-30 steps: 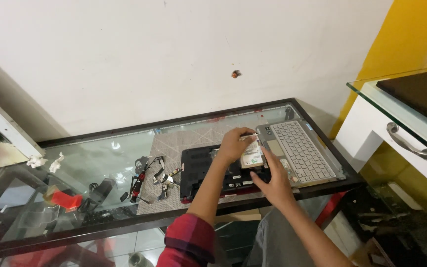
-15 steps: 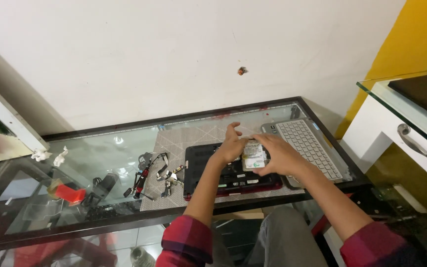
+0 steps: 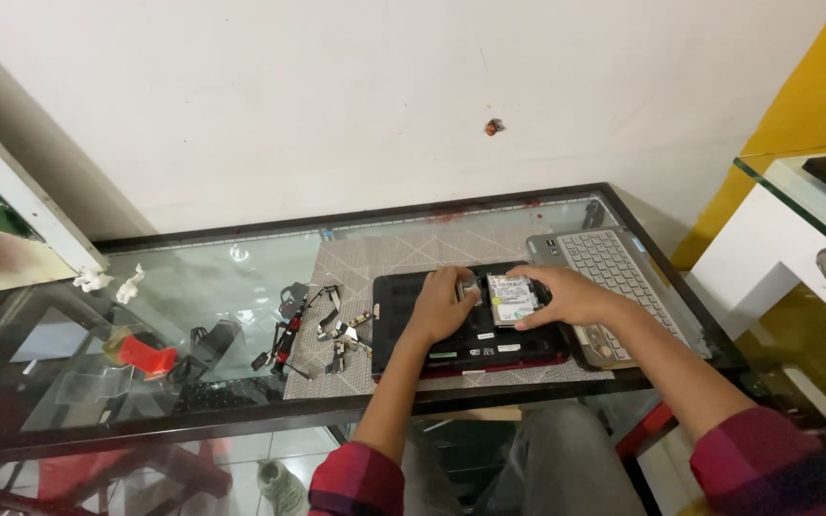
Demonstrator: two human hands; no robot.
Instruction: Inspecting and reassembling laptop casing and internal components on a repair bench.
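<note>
Far left: a red object (image 3: 148,354) and white crumpled scraps (image 3: 107,280) lie on the black-framed glass table (image 3: 222,277), well apart from the work.
Loose parts: flat ribbon cables, small brackets and a red-handled tool (image 3: 284,342) are scattered on the grey patterned mat (image 3: 375,256), just left of the laptop base.
Work piece: an opened black laptop base with a red edge (image 3: 470,346) lies flat on the mat.
Left hand (image 3: 442,304): palm down on the base, fingers curled against the left edge of the drive; it steadies more than grasps.
Drive: a small silver rectangular hard drive with a white label (image 3: 511,299) sits over the base's bay, between both hands.
Right hand (image 3: 571,294): fingers closed on the drive's right edge, pinching it.
Step, as judged: seating or lifting the drive at its bay; which one cannot be told.
Next move calls for: keeping the drive level and in line with its connector.
Right side: a silver keyboard panel (image 3: 614,277) lies beside the base, touching the right wrist and crowding it.
</note>
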